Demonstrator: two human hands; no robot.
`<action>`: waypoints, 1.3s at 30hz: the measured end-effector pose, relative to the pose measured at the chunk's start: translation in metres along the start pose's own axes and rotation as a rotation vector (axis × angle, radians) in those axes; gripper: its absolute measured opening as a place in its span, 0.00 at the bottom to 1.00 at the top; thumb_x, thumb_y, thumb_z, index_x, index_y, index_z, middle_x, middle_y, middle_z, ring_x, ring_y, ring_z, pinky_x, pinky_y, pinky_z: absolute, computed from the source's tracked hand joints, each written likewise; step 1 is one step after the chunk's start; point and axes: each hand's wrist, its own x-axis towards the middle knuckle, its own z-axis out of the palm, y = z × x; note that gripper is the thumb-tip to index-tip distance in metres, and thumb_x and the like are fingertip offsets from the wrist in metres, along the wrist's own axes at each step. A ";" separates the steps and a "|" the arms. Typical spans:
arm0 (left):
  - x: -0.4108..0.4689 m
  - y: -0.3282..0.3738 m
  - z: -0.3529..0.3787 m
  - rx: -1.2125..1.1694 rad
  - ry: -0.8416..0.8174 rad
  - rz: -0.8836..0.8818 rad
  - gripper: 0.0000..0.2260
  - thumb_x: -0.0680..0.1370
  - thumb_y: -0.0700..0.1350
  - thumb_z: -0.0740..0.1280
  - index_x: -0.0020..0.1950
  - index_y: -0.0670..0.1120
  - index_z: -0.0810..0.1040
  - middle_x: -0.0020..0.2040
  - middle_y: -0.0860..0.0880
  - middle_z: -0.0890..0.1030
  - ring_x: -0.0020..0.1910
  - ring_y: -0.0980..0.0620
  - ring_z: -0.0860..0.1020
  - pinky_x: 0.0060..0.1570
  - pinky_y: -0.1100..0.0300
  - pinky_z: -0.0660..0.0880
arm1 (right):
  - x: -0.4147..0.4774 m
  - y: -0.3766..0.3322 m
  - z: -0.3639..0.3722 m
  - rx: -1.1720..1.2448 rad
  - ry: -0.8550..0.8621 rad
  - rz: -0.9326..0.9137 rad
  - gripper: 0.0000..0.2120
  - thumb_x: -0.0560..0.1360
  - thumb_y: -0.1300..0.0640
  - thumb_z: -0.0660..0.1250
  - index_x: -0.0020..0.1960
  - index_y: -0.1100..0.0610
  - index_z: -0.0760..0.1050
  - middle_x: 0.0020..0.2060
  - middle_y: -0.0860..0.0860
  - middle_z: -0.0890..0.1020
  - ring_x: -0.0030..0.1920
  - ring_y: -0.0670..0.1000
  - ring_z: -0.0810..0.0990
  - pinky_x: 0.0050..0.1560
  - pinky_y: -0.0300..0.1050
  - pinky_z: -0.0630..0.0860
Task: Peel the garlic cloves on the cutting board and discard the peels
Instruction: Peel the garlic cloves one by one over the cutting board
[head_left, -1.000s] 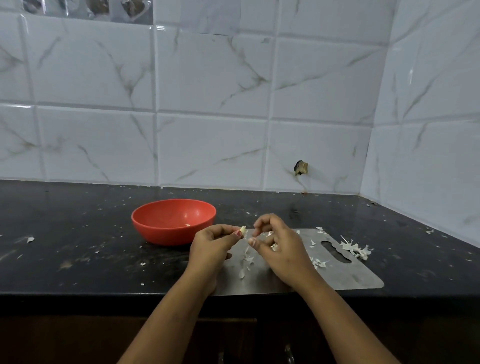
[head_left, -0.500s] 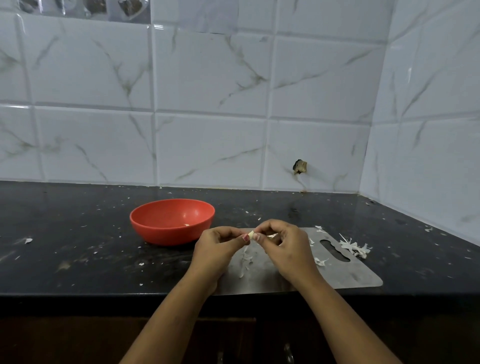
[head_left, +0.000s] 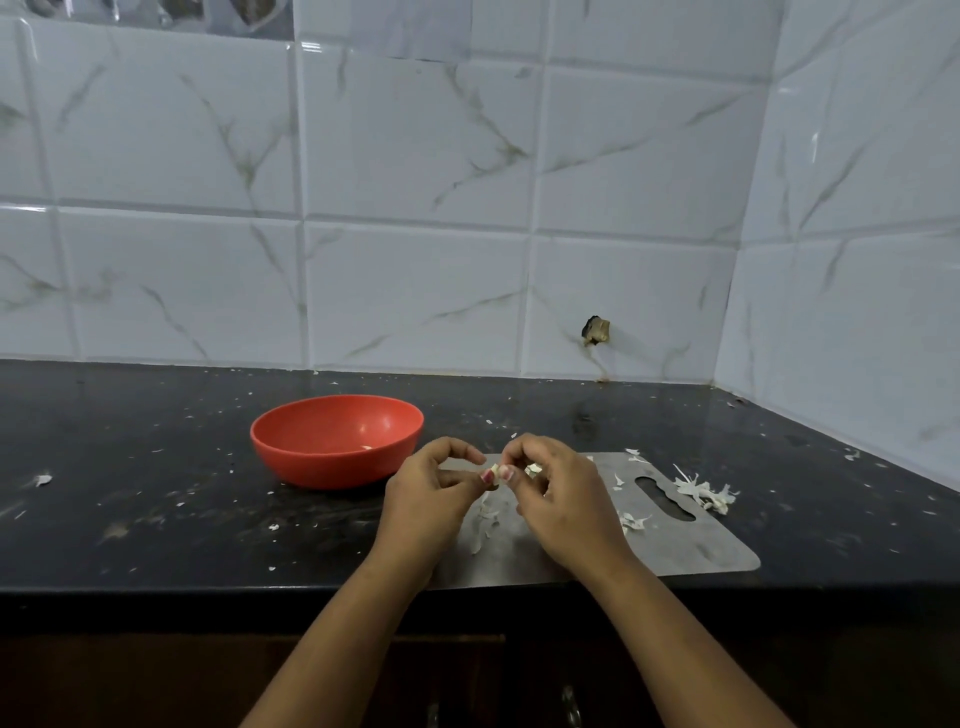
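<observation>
A small pale garlic clove (head_left: 494, 472) is held just above the steel cutting board (head_left: 691, 545), between both hands. My left hand (head_left: 434, 499) pinches its left end with thumb and curled fingers. My right hand (head_left: 561, 493) pinches its right end, fingers curled over it. White peel scraps (head_left: 485, 514) lie on the board under my hands, and more peel scraps (head_left: 631, 521) lie to the right of my right hand. The clove is mostly hidden by my fingertips.
A red bowl (head_left: 336, 440) stands on the black counter (head_left: 130, 493) left of the board, with a small pale piece inside. A heap of peels (head_left: 704, 491) lies off the board's right end. Tiled walls close the back and right side.
My hands have come together on the clove: one second ago they were slightly apart, with the left hand holding the clove alone. Both hands have stayed over the board's left part.
</observation>
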 end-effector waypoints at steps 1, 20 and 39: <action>0.000 0.001 0.001 0.028 0.007 0.012 0.04 0.72 0.45 0.74 0.44 0.50 0.80 0.37 0.49 0.85 0.38 0.54 0.81 0.41 0.57 0.74 | 0.000 0.000 0.001 0.014 0.004 -0.005 0.09 0.76 0.55 0.67 0.41 0.43 0.72 0.39 0.41 0.77 0.34 0.47 0.77 0.38 0.53 0.79; 0.000 0.006 0.001 -0.141 -0.047 -0.006 0.02 0.75 0.40 0.71 0.43 0.44 0.83 0.34 0.49 0.83 0.29 0.62 0.75 0.29 0.71 0.69 | -0.001 -0.003 0.004 0.005 -0.091 -0.043 0.07 0.81 0.57 0.59 0.46 0.47 0.68 0.43 0.43 0.73 0.42 0.48 0.77 0.45 0.49 0.75; 0.000 0.005 -0.004 -0.214 0.023 -0.093 0.04 0.74 0.37 0.71 0.46 0.45 0.83 0.38 0.49 0.84 0.31 0.63 0.76 0.32 0.65 0.68 | 0.002 -0.006 -0.003 0.215 -0.034 0.210 0.12 0.77 0.65 0.63 0.43 0.50 0.79 0.38 0.45 0.82 0.33 0.41 0.80 0.32 0.31 0.72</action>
